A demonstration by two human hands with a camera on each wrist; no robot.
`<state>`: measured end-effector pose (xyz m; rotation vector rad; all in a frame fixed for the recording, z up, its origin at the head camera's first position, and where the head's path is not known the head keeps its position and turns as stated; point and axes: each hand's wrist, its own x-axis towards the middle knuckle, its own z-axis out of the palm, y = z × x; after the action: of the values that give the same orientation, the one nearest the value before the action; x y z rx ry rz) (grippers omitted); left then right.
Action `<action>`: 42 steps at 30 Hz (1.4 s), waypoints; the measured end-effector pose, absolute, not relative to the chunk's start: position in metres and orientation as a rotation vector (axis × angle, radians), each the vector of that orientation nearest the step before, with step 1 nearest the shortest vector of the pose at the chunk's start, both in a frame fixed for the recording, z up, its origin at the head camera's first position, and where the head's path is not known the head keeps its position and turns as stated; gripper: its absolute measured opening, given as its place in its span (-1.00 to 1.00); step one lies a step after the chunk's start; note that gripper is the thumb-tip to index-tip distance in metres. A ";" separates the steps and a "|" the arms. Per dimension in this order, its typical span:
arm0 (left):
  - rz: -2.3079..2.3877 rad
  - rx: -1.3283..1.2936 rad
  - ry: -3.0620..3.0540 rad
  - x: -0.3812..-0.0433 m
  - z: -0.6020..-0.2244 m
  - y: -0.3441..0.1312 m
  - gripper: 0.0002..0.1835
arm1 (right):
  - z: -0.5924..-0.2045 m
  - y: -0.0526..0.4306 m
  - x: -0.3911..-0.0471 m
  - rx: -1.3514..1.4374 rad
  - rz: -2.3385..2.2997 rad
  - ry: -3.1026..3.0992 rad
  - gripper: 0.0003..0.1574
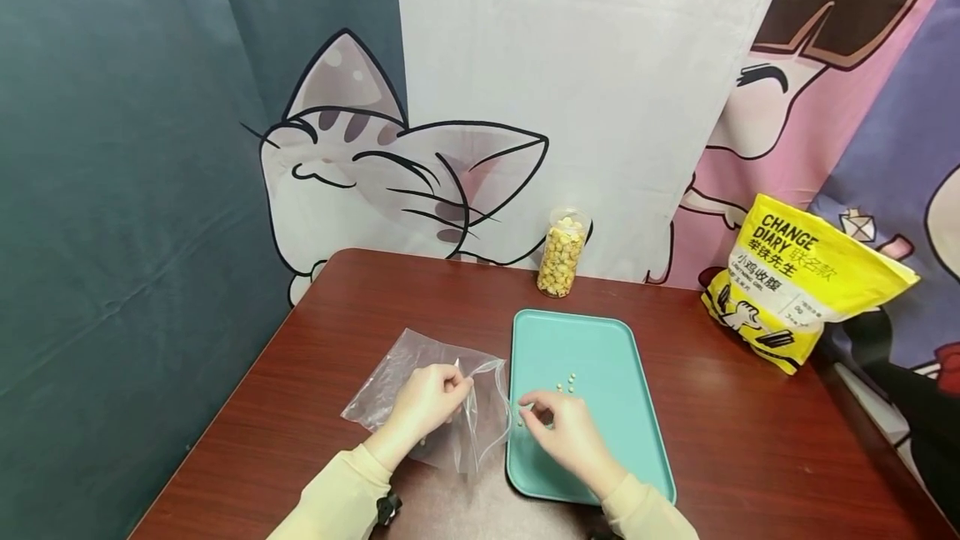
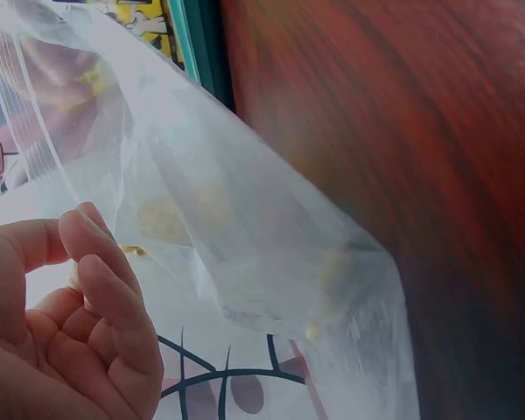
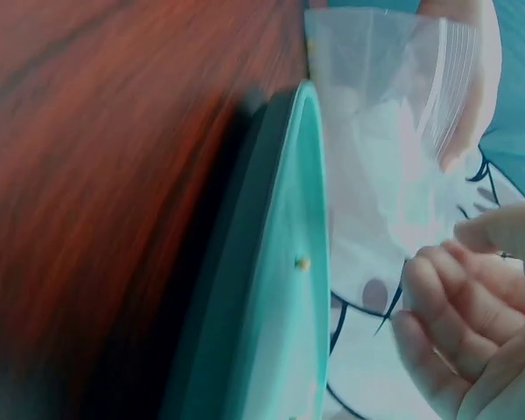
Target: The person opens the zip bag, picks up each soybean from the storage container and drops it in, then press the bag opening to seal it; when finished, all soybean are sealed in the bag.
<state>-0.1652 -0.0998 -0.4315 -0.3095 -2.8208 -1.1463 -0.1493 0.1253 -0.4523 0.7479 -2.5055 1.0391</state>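
Note:
A clear zip bag [image 1: 390, 369] is held up by my left hand [image 1: 431, 397], which pinches it near its mouth between thumb and fingers. In the left wrist view, a small yellowish piece [image 2: 313, 332] shows through the bag's lower part. My right hand [image 1: 566, 432] hovers over the left edge of a teal tray [image 1: 615, 432], beside the bag's mouth. Its fingers are loosely bent, with a gap between thumb and index finger and nothing visible there. Several small yellow kernels [image 1: 572, 382] lie on the tray, one kernel [image 3: 303, 262] near its rim.
Behind the tray stands a clear jar of popcorn [image 1: 561, 261]. A yellow and white snack pouch [image 1: 795, 282] sits at the right edge of the brown table [image 1: 300, 407]. A cartoon-printed cloth [image 1: 480, 40] hangs behind the table.

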 end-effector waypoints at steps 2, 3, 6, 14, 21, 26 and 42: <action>-1.153 -0.296 -2.829 -0.165 -0.432 -0.100 -0.65 | -0.453 0.129 -0.151 0.652 1.031 -2.559 -0.86; -1.156 -0.294 -2.830 -0.166 -0.432 -0.100 -0.65 | -0.454 0.131 -0.152 0.618 1.014 -2.581 -0.86; -1.153 -0.296 -2.830 -0.165 -0.432 -0.100 -0.65 | -0.455 0.134 -0.155 0.565 0.964 -2.634 -0.85; -1.163 -0.306 -2.826 -0.165 -0.433 -0.101 -0.67 | -0.461 0.131 -0.160 0.614 0.893 -2.742 -0.90; -1.159 -0.308 -2.821 -0.164 -0.433 -0.102 -0.68 | -0.469 0.125 -0.164 0.707 0.902 -2.831 -0.90; -1.169 -0.306 -2.815 -0.164 -0.433 -0.103 -0.68 | -0.468 0.119 -0.164 0.731 0.846 -2.860 -0.88; -1.159 -0.296 -2.819 -0.164 -0.434 -0.101 -0.68 | -0.469 0.118 -0.162 0.781 0.757 -2.836 -0.85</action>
<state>-0.1644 -0.1008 -0.4338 -0.2961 -2.8194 -1.1594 -0.1622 0.1178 -0.4691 0.7807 -2.8361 0.7567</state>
